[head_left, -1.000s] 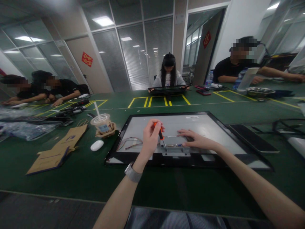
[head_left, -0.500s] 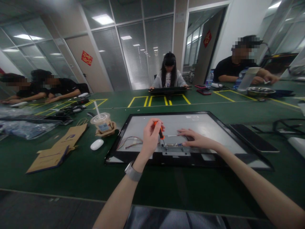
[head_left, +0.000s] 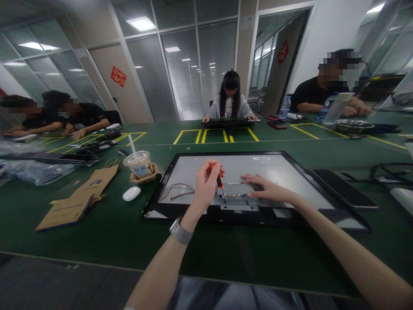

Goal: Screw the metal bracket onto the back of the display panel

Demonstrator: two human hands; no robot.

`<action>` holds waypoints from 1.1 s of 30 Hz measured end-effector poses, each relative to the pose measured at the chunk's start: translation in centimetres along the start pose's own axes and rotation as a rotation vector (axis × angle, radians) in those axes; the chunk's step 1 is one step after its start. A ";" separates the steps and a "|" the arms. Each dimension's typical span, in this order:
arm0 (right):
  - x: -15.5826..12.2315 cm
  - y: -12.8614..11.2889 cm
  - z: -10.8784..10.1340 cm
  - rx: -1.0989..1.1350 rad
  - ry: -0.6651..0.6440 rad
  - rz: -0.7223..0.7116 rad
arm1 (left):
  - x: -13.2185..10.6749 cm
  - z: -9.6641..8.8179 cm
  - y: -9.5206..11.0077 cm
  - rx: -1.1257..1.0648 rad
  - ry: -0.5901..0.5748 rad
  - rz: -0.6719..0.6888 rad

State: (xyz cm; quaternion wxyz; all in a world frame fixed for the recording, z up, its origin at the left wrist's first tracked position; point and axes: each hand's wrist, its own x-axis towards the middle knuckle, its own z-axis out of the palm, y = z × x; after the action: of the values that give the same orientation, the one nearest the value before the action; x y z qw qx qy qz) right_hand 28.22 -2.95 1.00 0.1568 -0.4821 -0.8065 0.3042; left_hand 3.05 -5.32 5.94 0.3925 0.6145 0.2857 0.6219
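Note:
My left hand [head_left: 207, 180] is closed around an orange and black screwdriver [head_left: 220, 180], its shaft pointing down at the left end of a metal bracket [head_left: 238, 207] with connector ports. That bracket sits near the close edge of a monitor panel [head_left: 284, 165], which lies flat with its grey back up and a black frame around it. My right hand [head_left: 266, 188] rests over the panel just right of the ports, fingers stretched out and holding nothing. Thin loose wires [head_left: 180, 189] lie on the panel left of my left hand.
On the green table, a white mouse [head_left: 131, 193], an iced drink cup [head_left: 138, 165] and a brown paper bag [head_left: 79, 198] lie to the left. A black phone-like slab [head_left: 343, 187] and cables are at the right. Across the table a person holds another dark panel [head_left: 230, 123].
Both my hands and the screwdriver keep almost the same place on the bracket. The view has shifted slightly. At the far right, a person's hands have moved closer together.

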 end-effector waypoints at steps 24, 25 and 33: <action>0.0 -0.3 -0.1 0.001 -0.012 -0.002 | -0.6 0.3 0.7 0.036 -0.043 0.008; -0.1 -0.3 -0.1 0.005 -0.012 -0.006 | -0.8 0.4 0.8 0.054 -0.058 0.017; -0.2 -0.3 0.0 0.033 -0.001 -0.013 | -2.0 1.4 1.0 0.092 -0.179 0.064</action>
State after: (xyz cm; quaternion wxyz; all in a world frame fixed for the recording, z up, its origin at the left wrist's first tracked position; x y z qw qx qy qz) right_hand 28.11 -3.23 1.26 0.1665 -0.4739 -0.8046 0.3168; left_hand 4.18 -7.67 5.79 0.3677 0.6938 0.2581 0.5629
